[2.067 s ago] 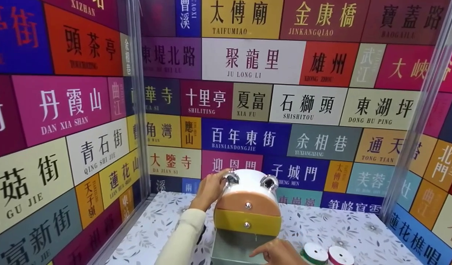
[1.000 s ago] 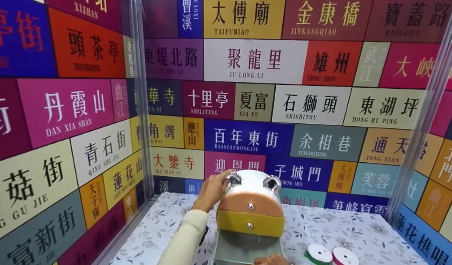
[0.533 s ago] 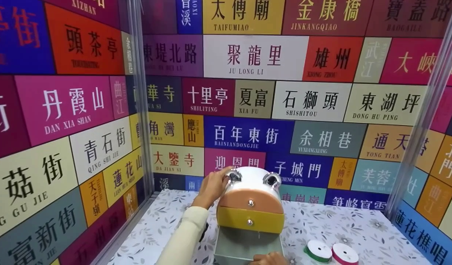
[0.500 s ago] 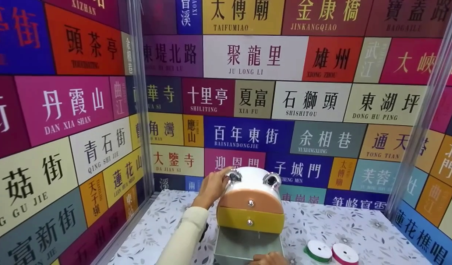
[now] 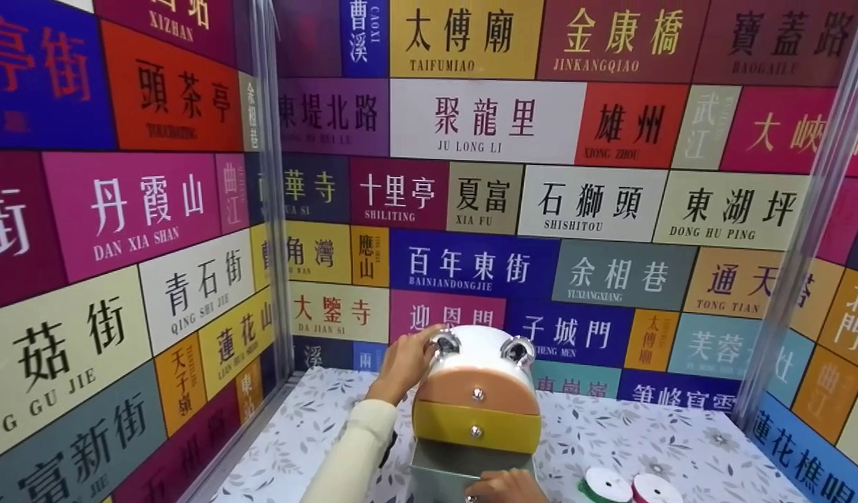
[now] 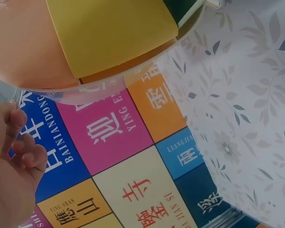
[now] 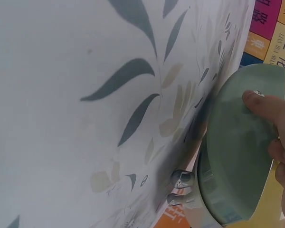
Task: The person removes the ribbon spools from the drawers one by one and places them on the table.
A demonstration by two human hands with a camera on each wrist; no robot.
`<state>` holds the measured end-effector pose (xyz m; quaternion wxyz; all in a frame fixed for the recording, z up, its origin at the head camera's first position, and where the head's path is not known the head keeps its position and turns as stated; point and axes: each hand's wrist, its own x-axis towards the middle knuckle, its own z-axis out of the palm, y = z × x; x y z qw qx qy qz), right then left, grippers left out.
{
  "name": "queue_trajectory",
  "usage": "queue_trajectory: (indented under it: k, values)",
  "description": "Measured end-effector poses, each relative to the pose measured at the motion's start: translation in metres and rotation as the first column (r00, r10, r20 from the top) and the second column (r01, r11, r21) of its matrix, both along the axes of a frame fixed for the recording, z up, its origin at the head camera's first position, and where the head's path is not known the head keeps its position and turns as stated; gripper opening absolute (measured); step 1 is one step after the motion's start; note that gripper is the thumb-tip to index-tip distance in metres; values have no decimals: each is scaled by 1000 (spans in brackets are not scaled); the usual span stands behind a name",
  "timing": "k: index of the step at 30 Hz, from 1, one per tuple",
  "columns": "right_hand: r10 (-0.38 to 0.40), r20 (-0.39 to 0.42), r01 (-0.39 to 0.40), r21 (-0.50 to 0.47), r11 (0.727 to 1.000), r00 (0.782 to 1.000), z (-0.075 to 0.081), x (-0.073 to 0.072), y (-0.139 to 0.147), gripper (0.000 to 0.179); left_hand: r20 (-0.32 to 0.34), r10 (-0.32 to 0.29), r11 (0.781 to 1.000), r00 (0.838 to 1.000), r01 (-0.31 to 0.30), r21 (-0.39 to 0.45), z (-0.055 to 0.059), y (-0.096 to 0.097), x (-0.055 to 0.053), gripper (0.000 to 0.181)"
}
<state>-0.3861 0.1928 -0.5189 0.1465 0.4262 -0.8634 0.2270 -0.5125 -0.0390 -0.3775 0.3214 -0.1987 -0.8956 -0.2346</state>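
A small drawer box (image 5: 471,349) with a white domed top stands on the table, two silver ring eyes on it. Its peach drawer (image 5: 467,385) and yellow drawer (image 5: 439,421) are closed. The green bottom drawer (image 5: 432,482) is pulled out, its inside partly visible. My left hand (image 5: 404,363) holds the box at the left silver eye, several fingers curled in the left wrist view. At the green drawer's front, my right hand (image 5: 506,485) presses a straight finger by the silver knob (image 7: 258,93), other fingers curled.
Two ribbon spools, one green (image 5: 606,485) and one red (image 5: 656,489), lie right of the box. A leaf-patterned cloth (image 5: 680,440) covers the table. Panels of coloured name signs (image 5: 481,119) rise behind and on both sides, joined by clear corner strips (image 5: 265,181).
The right hand came down to the green drawer's front, and the drawer has slid partway back into the box. The left hand has stayed at the silver eye.
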Motion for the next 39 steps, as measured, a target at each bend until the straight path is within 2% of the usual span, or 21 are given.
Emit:
queue_trajectory:
  k: [2,5,9,12,14,16,18,19,23,25,27,30,32,39]
  values:
    - [-15,10,15,0,1000,1000,0,-1,-2,13,-2,-1,1000,1000,1,-3,-1,0,0,49]
    - [-36,-24,36,8,999,999,-1,-6,-3,6,5,-3,1000,1000,3,-1,-1,0,0,50]
    - [-73,-60,74,7,997,996,-2,-12,-1,8,8,-4,1000,1000,4,6,1,0,1,50]
    - [-93,-131,85,-68,994,987,-8,-15,1,14,-11,-10,1000,1000,10,-3,2,0,1,47]
    - [-107,-261,69,-148,987,960,-18,-12,2,20,-33,-11,1000,999,11,-13,2,1,1,45]
    - [-152,-369,73,-219,973,917,-30,-9,2,27,-42,-4,1000,999,4,-20,3,1,1,44]
    - [-192,-421,86,-259,962,886,-38,-6,2,33,-42,1,1000,999,-1,-14,3,0,1,45]
    - [-204,-434,92,-265,960,878,-40,-6,3,35,-39,4,1000,999,-4,-13,3,0,1,45]
    - [-205,-317,145,-202,969,926,-27,-15,1,28,-22,6,1000,1000,-7,-8,2,0,1,46]
    - [-193,-229,161,-154,975,954,-18,-19,0,24,-12,7,1000,1000,-7,-5,1,0,1,47]
    - [-193,-153,178,-111,978,969,-13,-21,0,19,-8,6,1000,1000,-6,1,1,0,1,47]
    - [-196,-69,190,-87,978,978,-10,-22,0,15,-6,6,1000,1000,-6,4,1,0,2,48]
    - [-195,-49,191,-84,978,980,-9,-23,0,14,-7,4,1000,1000,-4,3,1,1,2,48]
    - [-172,-57,167,-86,982,983,-9,-27,-1,12,-23,-7,1000,1000,7,6,1,1,2,47]
